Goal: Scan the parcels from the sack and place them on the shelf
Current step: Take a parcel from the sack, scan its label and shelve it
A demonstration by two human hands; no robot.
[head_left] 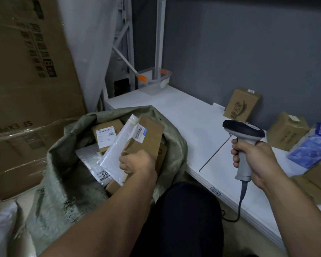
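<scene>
Partway, I'd say: my left hand (137, 162) grips a brown parcel (146, 138) inside the sack (63, 182) atop several more, right hand (256, 156) grips the scanner (244, 130), a few boxes (287, 133) already on the shelf (183, 115).

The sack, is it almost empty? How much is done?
Not yet. Looks done: a leaning box, a squat box and a blue parcel already sit on the white shelf. In hand: the left hand grips a big brown box inside the sack, and the right hand holds the scanner. Left: the sack holds more, like a labelled box and a white bag.
</scene>
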